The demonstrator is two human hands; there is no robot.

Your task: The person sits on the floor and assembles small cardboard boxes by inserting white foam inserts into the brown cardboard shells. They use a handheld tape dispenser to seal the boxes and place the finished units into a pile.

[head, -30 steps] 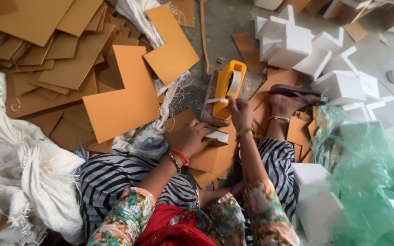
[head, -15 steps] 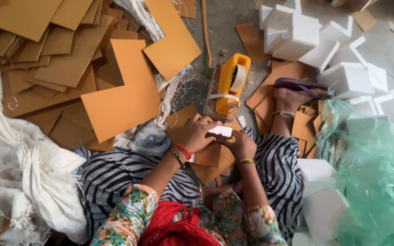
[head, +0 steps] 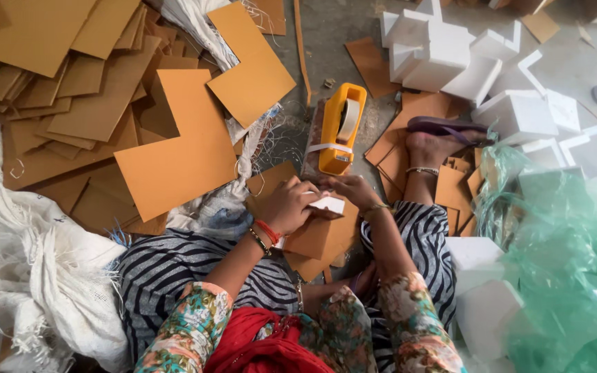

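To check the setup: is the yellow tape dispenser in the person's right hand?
No, the yellow tape dispenser stands apart beyond both hands.
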